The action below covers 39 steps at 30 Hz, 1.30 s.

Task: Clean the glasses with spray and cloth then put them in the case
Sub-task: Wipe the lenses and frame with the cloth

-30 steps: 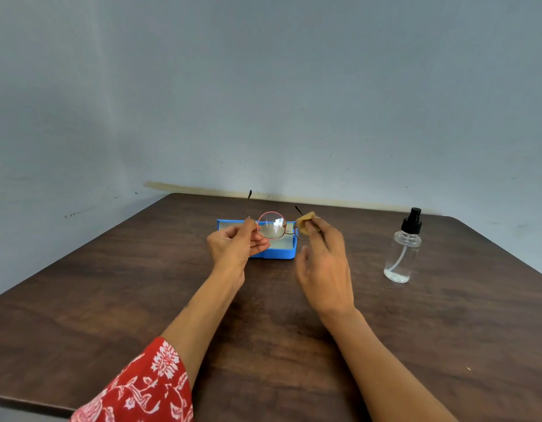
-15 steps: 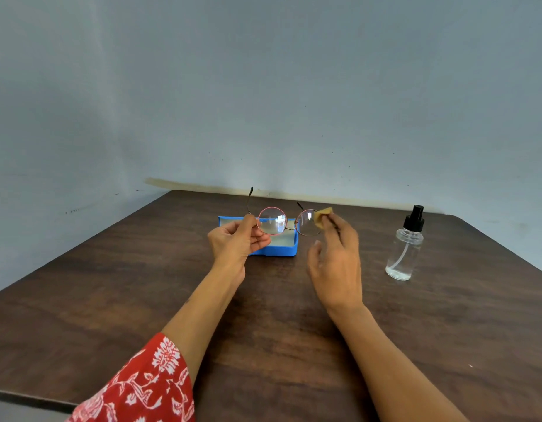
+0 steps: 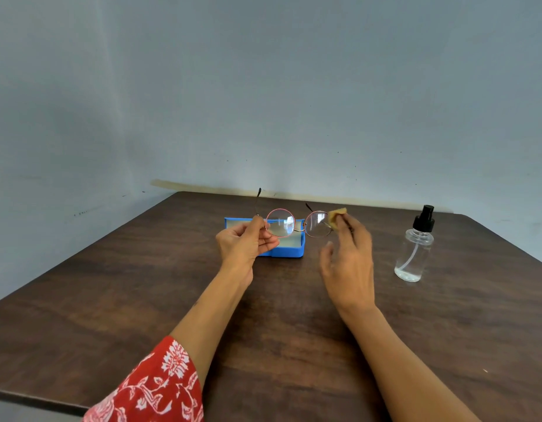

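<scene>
The person holds the round-lensed glasses [image 3: 297,223] up over the far middle of the dark wooden table [image 3: 111,300], lenses facing back toward them, the temple arms pointing away toward the wall; the left hand [image 3: 246,242] pinches the frame at its left edge, thumb and fingers curled round the hinge end. The right hand [image 3: 348,257] grips a small tan cloth [image 3: 336,217] between its fingertips and presses it on the outer edge of the right lens — the thumb hangs loose below, apart from the rest. Just behind and beneath the glasses lies the blue case [image 3: 289,252], open, its pale lining showing (the left hand hides its left end); well to the right stands the clear spray bottle [image 3: 414,251] with a black pump top, upright, a little liquid in its bottom. A red floral sleeve [image 3: 154,388] shows at the near edge, on the left arm.
</scene>
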### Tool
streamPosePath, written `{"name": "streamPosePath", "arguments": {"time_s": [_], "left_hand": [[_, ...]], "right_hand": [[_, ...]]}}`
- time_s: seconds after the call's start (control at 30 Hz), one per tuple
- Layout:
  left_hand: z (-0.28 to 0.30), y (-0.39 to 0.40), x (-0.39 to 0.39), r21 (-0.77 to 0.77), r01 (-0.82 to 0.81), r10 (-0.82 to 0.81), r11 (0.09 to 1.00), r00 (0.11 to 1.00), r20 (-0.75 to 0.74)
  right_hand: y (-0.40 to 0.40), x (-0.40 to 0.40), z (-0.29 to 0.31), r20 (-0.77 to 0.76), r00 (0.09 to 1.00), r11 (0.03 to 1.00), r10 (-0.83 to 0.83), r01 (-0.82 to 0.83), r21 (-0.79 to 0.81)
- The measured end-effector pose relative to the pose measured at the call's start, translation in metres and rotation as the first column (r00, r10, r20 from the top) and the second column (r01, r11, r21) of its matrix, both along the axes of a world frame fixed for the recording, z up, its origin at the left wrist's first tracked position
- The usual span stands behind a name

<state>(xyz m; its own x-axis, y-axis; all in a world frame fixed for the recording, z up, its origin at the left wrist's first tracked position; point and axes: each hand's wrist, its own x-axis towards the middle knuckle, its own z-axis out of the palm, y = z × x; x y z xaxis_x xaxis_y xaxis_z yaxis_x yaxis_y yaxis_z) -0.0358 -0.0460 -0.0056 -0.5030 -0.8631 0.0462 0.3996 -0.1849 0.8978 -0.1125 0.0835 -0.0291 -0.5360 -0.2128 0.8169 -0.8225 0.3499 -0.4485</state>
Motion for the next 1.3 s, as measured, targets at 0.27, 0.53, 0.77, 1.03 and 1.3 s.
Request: {"name": "streamPosePath", "arguments": {"time_s": [0.27, 0.53, 0.77, 1.03, 1.3], "left_hand": [[0.0, 0.001, 0.002, -0.009, -0.009, 0.009, 1.0, 1.0, -0.002], [-0.001, 0.0, 0.001, -0.006, -0.009, 0.009, 1.0, 1.0, 0.004], [-0.002, -0.001, 0.001, -0.012, -0.012, 0.012, 1.0, 1.0, -0.008], [-0.001, 0.002, 0.001, -0.017, -0.01, 0.01, 1.0, 1.0, 0.021], [0.0, -0.001, 0.002, -0.019, -0.011, 0.011, 1.0, 1.0, 0.01]], "right_hand": [[-0.008, 0.017, -0.002, -0.205, 0.969, 0.972, 0.141, -0.096, 0.214], [-0.001, 0.006, -0.003, -0.031, 0.999, 0.996, 0.027, -0.024, 0.085], [-0.01, 0.018, -0.003, -0.177, 0.972, 0.971, 0.151, -0.112, 0.213], [-0.006, 0.016, -0.001, -0.107, 0.991, 0.99, 0.082, -0.069, 0.126], [-0.006, 0.007, -0.004, 0.022, 0.999, 0.999, 0.046, -0.046, -0.005]]}}
